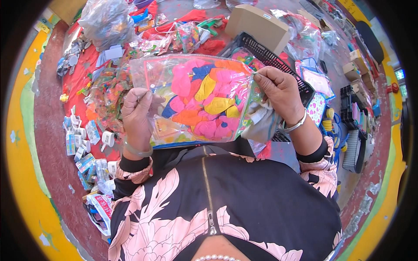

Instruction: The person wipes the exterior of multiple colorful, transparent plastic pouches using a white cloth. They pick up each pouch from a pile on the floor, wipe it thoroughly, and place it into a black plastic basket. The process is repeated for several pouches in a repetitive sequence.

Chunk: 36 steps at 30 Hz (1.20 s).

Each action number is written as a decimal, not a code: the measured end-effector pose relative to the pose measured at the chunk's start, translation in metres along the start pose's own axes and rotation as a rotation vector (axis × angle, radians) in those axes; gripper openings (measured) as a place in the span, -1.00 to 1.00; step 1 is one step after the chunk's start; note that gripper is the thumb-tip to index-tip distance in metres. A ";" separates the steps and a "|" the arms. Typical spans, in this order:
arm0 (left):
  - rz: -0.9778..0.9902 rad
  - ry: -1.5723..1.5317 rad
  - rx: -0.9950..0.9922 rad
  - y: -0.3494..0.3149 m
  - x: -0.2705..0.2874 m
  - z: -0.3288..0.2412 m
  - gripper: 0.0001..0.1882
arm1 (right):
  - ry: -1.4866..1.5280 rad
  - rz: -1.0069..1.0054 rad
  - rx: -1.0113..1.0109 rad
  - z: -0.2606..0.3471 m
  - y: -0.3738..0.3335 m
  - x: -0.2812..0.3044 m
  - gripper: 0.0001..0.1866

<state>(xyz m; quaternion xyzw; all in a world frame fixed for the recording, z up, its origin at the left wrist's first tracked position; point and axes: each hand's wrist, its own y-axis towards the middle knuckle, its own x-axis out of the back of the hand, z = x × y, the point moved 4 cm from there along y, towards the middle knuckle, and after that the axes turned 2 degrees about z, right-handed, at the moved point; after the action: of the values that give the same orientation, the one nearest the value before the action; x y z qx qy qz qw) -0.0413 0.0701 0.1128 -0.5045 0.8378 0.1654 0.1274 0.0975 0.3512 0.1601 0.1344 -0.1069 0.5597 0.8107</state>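
Observation:
A clear plastic bag of balloons (204, 93), limp and coloured pink, orange, yellow and blue, is stretched flat between my hands in front of my chest. My left hand (138, 108) is closed in a pinch on the bag's left edge. At its upper right corner, the thumb and fingers of my right hand (278, 89) grip the plastic. A greyish striped cloth (261, 122) shows just below my right hand, beside the bag's right edge. The lower rim of the bag lies close to my jacket.
Behind the bag stands a black plastic crate (261, 50) with a brown cardboard box (257, 28) over it. Stuffed clear bags (106, 24) lie on red sheeting at the far left. White packaged items (80, 139) spread along the left; a grey basket (353, 150) sits right.

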 end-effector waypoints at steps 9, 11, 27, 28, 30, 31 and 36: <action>0.040 0.127 -0.080 0.000 -0.026 -0.001 -0.92 | -0.321 -0.339 0.438 0.003 -0.006 0.021 -0.84; 0.029 0.122 -0.048 0.001 -0.029 0.002 -0.92 | -0.100 -0.346 0.319 0.007 -0.011 0.020 -0.81; -0.212 -0.127 -0.005 0.018 -0.066 0.005 -0.88 | 0.927 -0.035 -0.281 -0.038 -0.010 0.011 -0.33; -0.249 -0.129 0.008 0.019 -0.066 0.007 -0.89 | 0.934 -0.014 -0.253 -0.046 -0.014 0.008 -0.32; -0.185 -0.128 -0.015 0.019 -0.061 0.011 -0.89 | 0.954 0.037 -0.199 -0.058 -0.021 -0.001 -0.25; -0.158 -0.126 -0.029 0.019 -0.059 0.011 -0.89 | 0.910 0.038 -0.269 -0.061 -0.026 -0.006 -0.33; -0.148 -0.190 0.040 0.017 -0.059 0.015 -0.88 | 0.830 0.083 -0.455 -0.094 -0.035 -0.029 -0.68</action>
<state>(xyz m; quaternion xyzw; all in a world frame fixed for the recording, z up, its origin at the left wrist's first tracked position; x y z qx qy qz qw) -0.0283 0.1313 0.1241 -0.5443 0.7856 0.1858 0.2280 0.1221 0.3458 0.0589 -0.2857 0.1009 0.5606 0.7707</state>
